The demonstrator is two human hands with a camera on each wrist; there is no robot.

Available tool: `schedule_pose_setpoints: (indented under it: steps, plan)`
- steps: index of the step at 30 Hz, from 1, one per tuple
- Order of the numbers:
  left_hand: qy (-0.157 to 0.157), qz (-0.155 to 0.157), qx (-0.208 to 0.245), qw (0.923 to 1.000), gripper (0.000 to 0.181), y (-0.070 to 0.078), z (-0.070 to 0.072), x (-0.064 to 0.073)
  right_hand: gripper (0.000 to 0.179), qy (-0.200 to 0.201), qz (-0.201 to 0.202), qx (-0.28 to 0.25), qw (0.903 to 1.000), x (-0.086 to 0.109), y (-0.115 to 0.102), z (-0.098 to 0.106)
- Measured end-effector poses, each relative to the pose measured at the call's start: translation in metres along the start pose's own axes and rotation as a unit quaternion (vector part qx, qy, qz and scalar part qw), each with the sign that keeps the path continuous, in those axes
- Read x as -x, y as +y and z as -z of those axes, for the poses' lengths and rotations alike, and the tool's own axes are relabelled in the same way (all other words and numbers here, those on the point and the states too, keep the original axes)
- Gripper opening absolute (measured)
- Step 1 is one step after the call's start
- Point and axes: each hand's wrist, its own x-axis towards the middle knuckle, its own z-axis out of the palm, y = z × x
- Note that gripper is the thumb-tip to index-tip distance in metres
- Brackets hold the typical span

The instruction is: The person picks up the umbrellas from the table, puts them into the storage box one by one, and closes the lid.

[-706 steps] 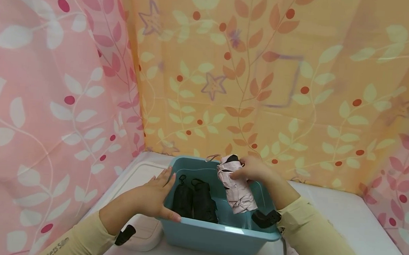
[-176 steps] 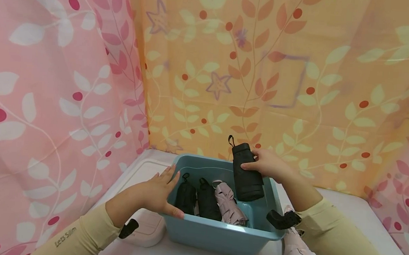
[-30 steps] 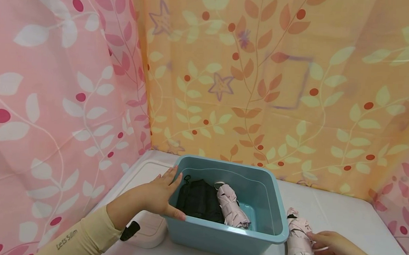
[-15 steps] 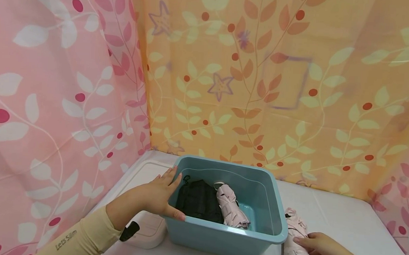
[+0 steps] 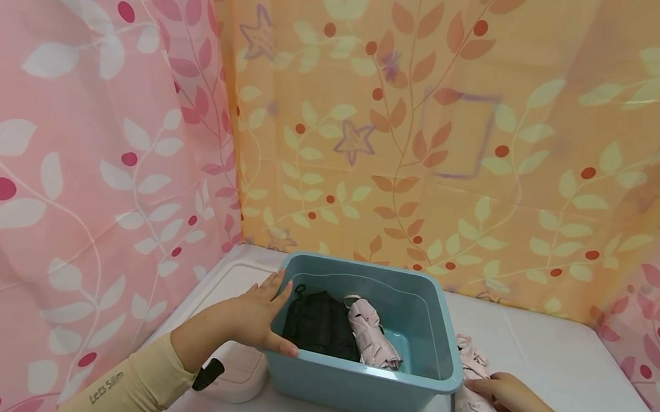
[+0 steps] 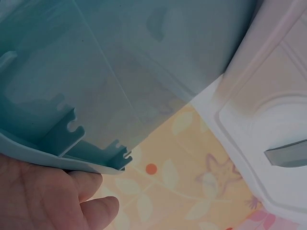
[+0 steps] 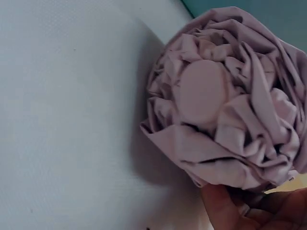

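A folded pale pink umbrella (image 5: 475, 404) lies on the table just right of the blue bin (image 5: 344, 385). My right hand (image 5: 520, 403) grips its near part, thumb on top; in the right wrist view the crumpled end of this umbrella (image 7: 206, 91) faces the camera, fingers beneath. Inside the bin, folded black umbrellas (image 5: 325, 325) lie bunched on the left, too merged to tell apart. Beside them lies another folded pale pink umbrella (image 5: 373, 334) with a wrist loop. My left hand (image 5: 255, 318) rests on the bin's left rim, fingers spread; its fingertips show under the rim in the left wrist view.
A white lid (image 5: 241, 374) lies on the table left of the bin, partly under my left forearm. The white tabletop (image 5: 529, 337) extends to the right. Patterned pink and orange curtains (image 5: 399, 141) close in the left, back and right.
Earlier, a pale pink umbrella and then a black one, held over the bin, went inside. Since one second ago, my right hand has closed on the outside umbrella, which shifted slightly left.
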Motion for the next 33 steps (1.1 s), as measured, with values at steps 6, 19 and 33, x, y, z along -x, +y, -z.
schedule_pose_setpoints:
  steps: [6, 19, 33]
  plan:
    - [-0.001, -0.001, 0.000, 1.0000, 0.122, -0.001, -0.002, 0.000, 0.089, 0.001, 0.009, 0.017, 0.9998, -0.003, -0.001, -0.001]
    - [0.006, 0.000, -0.005, 1.0000, 0.122, -0.003, -0.002, -0.002, 0.073, 0.006, 0.061, 0.033, 0.9976, 0.007, -0.017, 0.024]
    - [0.006, -0.003, -0.006, 1.0000, 0.123, -0.002, -0.001, -0.002, 0.071, 0.008, 0.133, 0.018, 0.9910, 0.030, -0.048, 0.079]
